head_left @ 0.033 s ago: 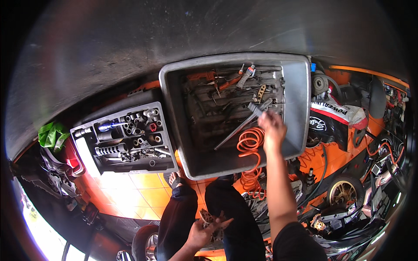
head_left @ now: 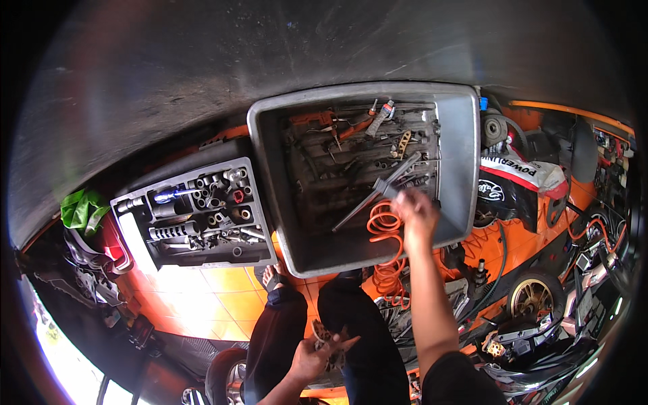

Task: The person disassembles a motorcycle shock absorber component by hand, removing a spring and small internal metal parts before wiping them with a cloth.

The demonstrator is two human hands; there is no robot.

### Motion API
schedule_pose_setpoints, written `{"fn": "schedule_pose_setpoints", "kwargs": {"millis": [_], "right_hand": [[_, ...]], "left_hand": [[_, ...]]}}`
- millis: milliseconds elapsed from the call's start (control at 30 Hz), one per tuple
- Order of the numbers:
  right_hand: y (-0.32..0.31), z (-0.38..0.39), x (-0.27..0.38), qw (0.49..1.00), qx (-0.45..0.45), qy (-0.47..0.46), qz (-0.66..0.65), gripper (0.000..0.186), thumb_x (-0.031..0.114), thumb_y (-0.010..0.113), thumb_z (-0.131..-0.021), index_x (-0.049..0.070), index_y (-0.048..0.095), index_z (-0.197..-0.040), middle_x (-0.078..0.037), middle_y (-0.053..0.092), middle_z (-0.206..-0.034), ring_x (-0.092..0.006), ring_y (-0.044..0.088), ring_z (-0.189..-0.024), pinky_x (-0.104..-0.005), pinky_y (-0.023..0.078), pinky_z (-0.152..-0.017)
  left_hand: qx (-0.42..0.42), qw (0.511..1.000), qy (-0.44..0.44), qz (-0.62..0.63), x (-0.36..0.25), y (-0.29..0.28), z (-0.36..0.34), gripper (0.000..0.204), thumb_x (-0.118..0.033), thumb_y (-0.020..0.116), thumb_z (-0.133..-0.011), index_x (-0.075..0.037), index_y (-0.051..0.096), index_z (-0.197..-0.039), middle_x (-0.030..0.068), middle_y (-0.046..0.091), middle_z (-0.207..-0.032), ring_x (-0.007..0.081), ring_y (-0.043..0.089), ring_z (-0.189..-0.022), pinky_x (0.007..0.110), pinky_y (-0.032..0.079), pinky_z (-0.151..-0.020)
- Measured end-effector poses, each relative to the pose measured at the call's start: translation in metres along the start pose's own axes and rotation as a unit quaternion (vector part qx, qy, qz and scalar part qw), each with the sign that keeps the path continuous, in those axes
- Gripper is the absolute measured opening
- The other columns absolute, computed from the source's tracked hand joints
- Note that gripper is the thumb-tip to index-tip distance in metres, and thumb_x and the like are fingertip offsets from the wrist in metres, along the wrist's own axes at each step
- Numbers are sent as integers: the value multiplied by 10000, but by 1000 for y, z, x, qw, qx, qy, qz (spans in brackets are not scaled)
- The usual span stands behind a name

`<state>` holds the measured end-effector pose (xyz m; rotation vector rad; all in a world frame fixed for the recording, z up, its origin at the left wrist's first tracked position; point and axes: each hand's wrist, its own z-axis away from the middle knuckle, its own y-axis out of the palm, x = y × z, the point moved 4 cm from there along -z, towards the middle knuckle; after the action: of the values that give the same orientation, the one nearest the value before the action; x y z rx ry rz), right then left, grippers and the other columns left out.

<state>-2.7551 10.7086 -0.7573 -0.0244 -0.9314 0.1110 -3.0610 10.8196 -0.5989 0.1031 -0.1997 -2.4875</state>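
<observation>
My right hand (head_left: 416, 212) is closed around a grey air blow gun (head_left: 386, 188) over the right part of a large grey tub (head_left: 364, 88). An orange coiled air hose (head_left: 385, 223) hangs beside that hand; where it joins the gun is hidden. Below the gun, a long thin metal rod (head_left: 351, 215) slants across the tub. Low down, between my knees, my left hand (head_left: 309, 361) grips a grimy, brownish metal part (head_left: 335, 347) with jagged arms. Its exact kind cannot be made out.
Pliers, a small tube (head_left: 385, 116) and several dirty tools lie in the tub. To its left is a grey tray (head_left: 196, 262) with sockets and a blue screwdriver (head_left: 169, 196). A gold-rimmed wheel (head_left: 532, 297) and a black hose (head_left: 501, 260) crowd the right side.
My right hand and the blow gun have shifted slightly down and left, toward me. My left hand keeps its hold on the grimy metal part, almost unmoved.
</observation>
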Motion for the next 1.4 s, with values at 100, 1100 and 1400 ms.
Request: {"fn": "schedule_pose_setpoints", "kwargs": {"millis": [100,1100,1400], "right_hand": [[6,127,-9,962,129,219,95,246,147,732,-831,13,620,-1004,-80,671,-869,-150,637,-707,-269,521,-696],[-130,516,-221,929,-15,359,87,336,329,422,-1006,57,605,-1083,-105,614,-757,-216,601,-617,-356,453,-542],[-160,538,-224,955,92,282,2,390,412,385,-1009,111,632,-1043,-165,636,-824,-299,619,-627,-396,460,-541]], "left_hand": [[-14,996,62,63,4,-12,-10,375,-334,647,-929,21,634,-1049,64,667,-874,136,629,-790,287,492,-769],[-68,908,248,-331,252,-11,10,217,-176,660,-873,17,647,-970,58,663,-788,113,605,-698,299,489,-646],[55,994,64,-67,307,11,39,280,-188,656,-908,-10,582,-1111,74,638,-991,160,639,-856,303,531,-771]]}}
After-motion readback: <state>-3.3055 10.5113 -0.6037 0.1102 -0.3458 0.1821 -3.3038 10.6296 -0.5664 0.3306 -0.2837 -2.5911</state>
